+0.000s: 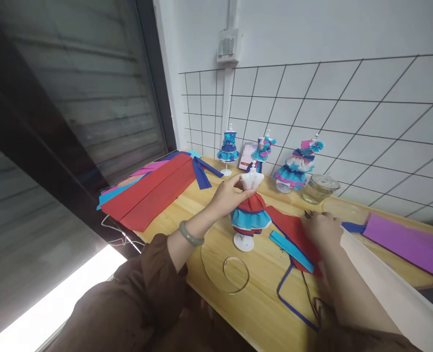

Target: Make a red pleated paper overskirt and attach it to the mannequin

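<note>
My left hand (pixel 229 194) grips the white torso of a small mannequin (pixel 250 211) that stands on a round white base and wears a red and teal ruffled paper skirt. My right hand (pixel 321 227) rests knuckles up on a red paper sheet (pixel 292 230), beside a teal paper strip (pixel 292 251). Its fingers curl around something dark near the fingertips that I cannot make out. A green bangle sits on my left wrist.
Three dressed mini mannequins (pixel 227 149) (pixel 264 149) (pixel 297 166) line the wire-grid wall. A glass jar (pixel 318 188) stands at the back. Red paper sheets (pixel 154 193) lie at left, purple paper (pixel 410 244) at right. A clear ring (pixel 235 274) and blue ribbon (pixel 293 300) lie near the wooden table's front edge.
</note>
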Available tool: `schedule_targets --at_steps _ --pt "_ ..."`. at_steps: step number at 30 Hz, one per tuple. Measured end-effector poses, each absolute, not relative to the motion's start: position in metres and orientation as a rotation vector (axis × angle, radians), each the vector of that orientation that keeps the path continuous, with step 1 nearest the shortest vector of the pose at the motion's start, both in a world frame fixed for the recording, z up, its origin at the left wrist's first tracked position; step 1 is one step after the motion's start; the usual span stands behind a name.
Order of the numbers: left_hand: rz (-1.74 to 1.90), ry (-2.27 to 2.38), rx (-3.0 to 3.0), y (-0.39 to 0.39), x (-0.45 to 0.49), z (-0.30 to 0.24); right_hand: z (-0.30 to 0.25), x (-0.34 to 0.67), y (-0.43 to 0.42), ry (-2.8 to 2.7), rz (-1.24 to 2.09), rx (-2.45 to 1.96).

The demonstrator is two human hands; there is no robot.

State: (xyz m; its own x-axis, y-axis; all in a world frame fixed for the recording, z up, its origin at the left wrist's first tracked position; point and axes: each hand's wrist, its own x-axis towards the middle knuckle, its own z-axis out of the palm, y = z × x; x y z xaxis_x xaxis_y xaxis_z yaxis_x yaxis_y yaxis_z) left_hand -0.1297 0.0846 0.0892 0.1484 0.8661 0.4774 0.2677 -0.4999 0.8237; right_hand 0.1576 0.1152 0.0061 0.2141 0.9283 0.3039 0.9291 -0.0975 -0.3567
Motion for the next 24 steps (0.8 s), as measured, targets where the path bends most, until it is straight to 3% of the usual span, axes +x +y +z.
schedule_targets --at_steps 4,7,10,24 --pt "1.399 1.125 1.874 0.072 -0.119 0.095 0.036 0.126 0.112 -1.805 0.081 -1.713" --pt "1.427 1.136 1.878 0.063 -0.11 0.099 0.065 0.097 0.092 -1.696 0.522 -1.226" --pt "1.437 1.127 1.905 0.056 -0.101 0.103 0.083 0.079 0.072 -1.773 0.713 -1.034" --pt "1.389 1.064 1.472 0.041 -0.092 0.107 0.082 0.081 0.069 -1.838 1.007 -0.845"
